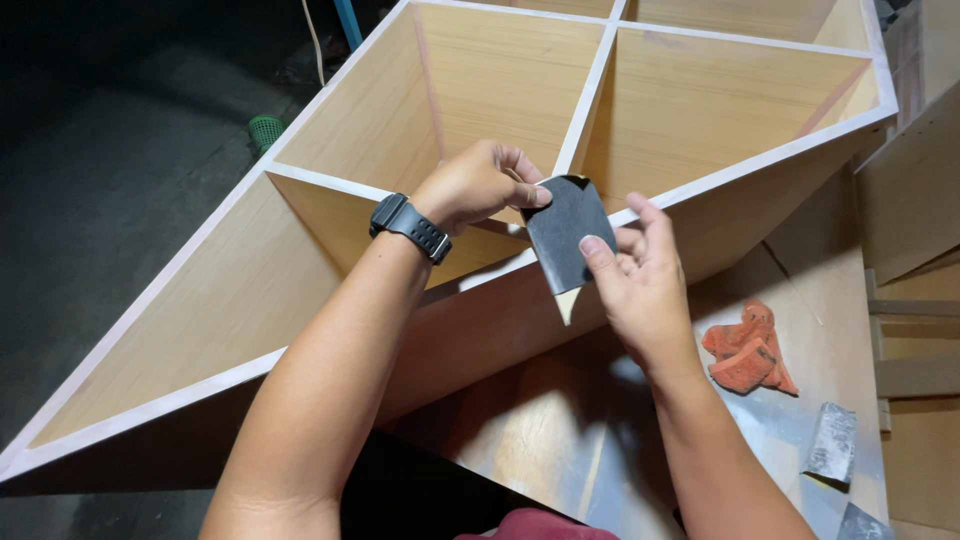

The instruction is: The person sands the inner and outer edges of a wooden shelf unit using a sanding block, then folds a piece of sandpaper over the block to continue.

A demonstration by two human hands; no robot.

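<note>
A dark grey sheet of sandpaper (563,232) with a pale backing is held up between both hands over the front edge of a light wooden shelf unit (330,140). My left hand (478,185), a black watch (410,226) on its wrist, pinches the sheet's upper left corner. My right hand (637,283) grips its right side, thumb on the dark face. The shelf unit lies tilted, its open compartments facing up, with pale edge banding along the dividers.
Torn red sandpaper pieces (747,352) and a folded grey piece (830,442) lie on the wooden board (545,430) at the lower right. More wooden panels (915,190) stand at the right. A green mesh object (265,129) sits on the dark floor at the upper left.
</note>
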